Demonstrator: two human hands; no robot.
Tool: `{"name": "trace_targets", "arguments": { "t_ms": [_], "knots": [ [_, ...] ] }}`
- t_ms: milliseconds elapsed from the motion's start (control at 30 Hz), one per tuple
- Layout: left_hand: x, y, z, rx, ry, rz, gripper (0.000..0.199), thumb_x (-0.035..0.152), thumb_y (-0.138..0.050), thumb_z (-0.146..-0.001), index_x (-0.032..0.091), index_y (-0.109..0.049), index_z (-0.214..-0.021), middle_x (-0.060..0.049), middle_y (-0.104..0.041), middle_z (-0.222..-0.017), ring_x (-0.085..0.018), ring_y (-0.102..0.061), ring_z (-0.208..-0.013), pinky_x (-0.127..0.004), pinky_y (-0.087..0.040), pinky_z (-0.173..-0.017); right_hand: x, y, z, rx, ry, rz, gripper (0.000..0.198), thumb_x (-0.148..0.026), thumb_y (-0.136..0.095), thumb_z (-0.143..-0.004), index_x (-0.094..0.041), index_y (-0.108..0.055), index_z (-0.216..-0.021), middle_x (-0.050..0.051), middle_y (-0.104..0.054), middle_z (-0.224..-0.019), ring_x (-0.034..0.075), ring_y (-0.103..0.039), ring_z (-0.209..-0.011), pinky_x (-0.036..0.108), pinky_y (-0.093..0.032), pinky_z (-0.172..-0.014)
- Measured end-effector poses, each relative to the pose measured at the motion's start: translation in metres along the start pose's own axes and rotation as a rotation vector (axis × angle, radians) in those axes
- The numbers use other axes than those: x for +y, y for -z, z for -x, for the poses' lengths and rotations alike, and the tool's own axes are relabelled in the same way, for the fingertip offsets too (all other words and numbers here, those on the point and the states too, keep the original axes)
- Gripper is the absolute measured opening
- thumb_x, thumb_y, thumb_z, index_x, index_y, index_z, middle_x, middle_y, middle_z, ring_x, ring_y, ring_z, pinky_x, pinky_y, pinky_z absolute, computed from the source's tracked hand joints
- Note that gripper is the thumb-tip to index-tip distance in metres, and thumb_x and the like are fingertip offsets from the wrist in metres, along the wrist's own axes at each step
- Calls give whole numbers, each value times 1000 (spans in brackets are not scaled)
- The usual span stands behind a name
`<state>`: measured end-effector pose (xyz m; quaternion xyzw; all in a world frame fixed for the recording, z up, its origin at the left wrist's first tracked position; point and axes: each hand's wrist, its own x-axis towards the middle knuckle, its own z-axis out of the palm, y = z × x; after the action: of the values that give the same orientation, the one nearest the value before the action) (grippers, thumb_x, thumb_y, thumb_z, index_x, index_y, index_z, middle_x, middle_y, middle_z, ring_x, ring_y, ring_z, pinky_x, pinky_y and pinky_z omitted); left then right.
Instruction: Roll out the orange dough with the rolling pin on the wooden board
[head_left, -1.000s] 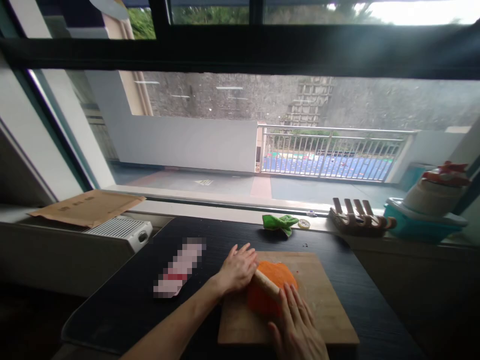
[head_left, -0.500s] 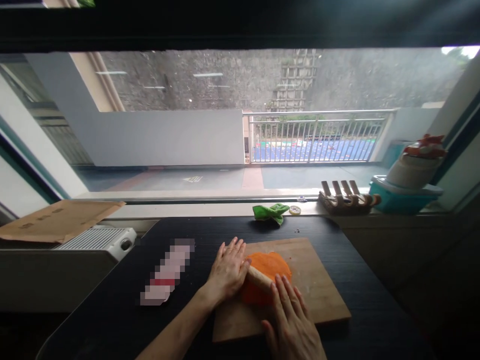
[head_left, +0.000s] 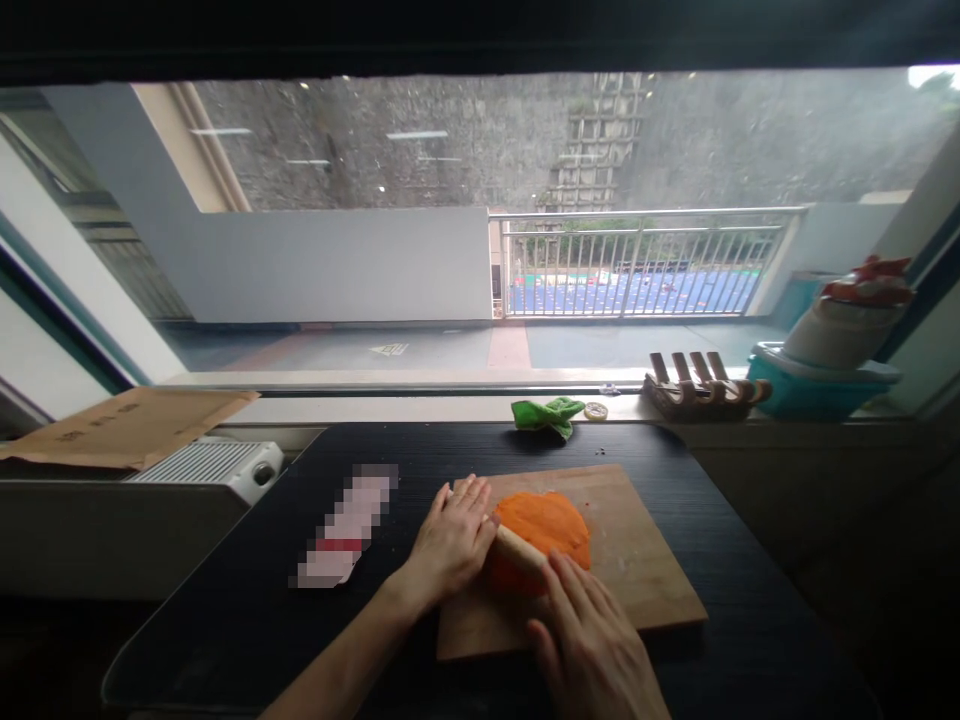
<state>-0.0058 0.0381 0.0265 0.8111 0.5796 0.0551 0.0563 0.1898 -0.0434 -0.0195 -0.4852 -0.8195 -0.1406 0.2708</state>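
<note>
A round, flat sheet of orange dough [head_left: 555,520] lies on a wooden board [head_left: 649,575]. Across its near left part runs a pale wooden rolling pin [head_left: 519,547], slanting down to the right. My left hand [head_left: 454,540] rests palm down over the pin's far left end, fingers stretched out. Over the near right end lies my right hand [head_left: 596,635], its fingers extended and the thumb apart. Both hands touch the pin from above and hide its ends. Part of the dough shows on the near side of the pin, in shadow.
The black table [head_left: 247,620] carries a pixelated pinkish item [head_left: 349,525] on the left. A green cloth [head_left: 547,415] lies at the back edge. On the sill are a tape roll [head_left: 596,410], a brown rack [head_left: 705,390] and a teal box [head_left: 825,385]. A cardboard piece [head_left: 127,425] lies above the radiator [head_left: 217,465].
The whole view has shifted slightly. Relative to the board, the rolling pin and both hands have moved a little toward me and left; more dough shows beyond the pin.
</note>
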Motion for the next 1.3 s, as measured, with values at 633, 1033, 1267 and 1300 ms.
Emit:
{"name": "trace_targets", "arguments": {
  "t_ms": [633,1033,1267,1300],
  "knots": [
    [7,-1,-39,-42,51,2,60,45,-20,-93,10,-35,-139,-12,-31,-148,-24,-20,-140,-51,-10,-113,6,-12,-35,-158,-138,-54,58,-52,-38,-91,-18,-43,-137,8,-38,-144,28,-25,-136,46,-24,-109],
    [7,-8,-28,40,67,12,59,46,-18,-93,14,-37,-139,-10,-33,-147,-23,-20,-140,-50,-9,-113,-1,-22,-17,-108,-93,-13,62,-51,-38,-90,-20,-30,-143,8,-36,-145,28,-32,-133,46,-32,-104],
    [16,-7,-60,-20,108,-1,60,47,-17,-93,13,-40,-137,-11,-35,-146,-24,-21,-139,-52,-10,-112,23,-13,-53,-267,-287,-15,57,-47,-35,-92,-12,-41,-137,11,-36,-144,29,-26,-136,49,-26,-108],
    [20,-6,-74,-32,104,5,60,48,-18,-93,14,-40,-137,-11,-36,-146,-24,-23,-139,-53,-11,-112,32,-13,-62,-311,-361,5,57,-46,-34,-93,-10,-42,-136,13,-36,-144,29,-25,-136,50,-26,-107]
  ]
}}
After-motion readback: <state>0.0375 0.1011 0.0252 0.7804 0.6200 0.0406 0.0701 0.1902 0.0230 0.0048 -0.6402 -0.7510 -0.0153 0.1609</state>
